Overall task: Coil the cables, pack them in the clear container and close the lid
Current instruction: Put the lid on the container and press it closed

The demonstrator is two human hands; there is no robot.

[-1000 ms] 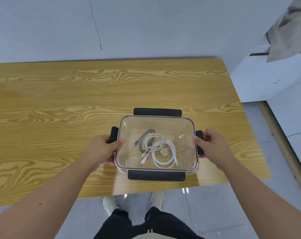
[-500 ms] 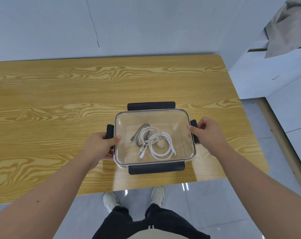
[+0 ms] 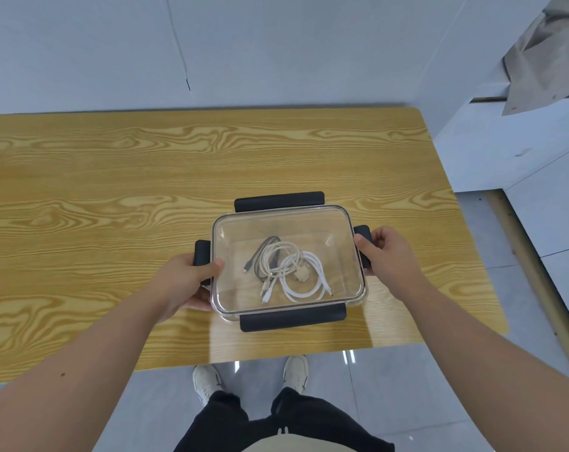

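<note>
Clear container (image 3: 227, 316) being held near the wooden table's (image 3: 113, 190) 6 o'clock edge, transparent lid (image 3: 309, 223) lying on top, black latch flaps (image 3: 279, 201) sticking outward at 12, 3, 6 and 9 o'clock. Holding coiled white cables (image 3: 304, 283) and a dark grey cable (image 3: 266, 252) inside, overlapping. Left hand (image 3: 185, 282) gripping the 9 o'clock side, thumb pressing on the lid, fingers curling underneath. Right hand (image 3: 387, 256) gripping the 3 o'clock side, fingers wrapping round that flap.

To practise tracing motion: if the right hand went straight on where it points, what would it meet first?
The right hand grips the black side clasp; straight on, probably the clear container's wall behind it.
</note>
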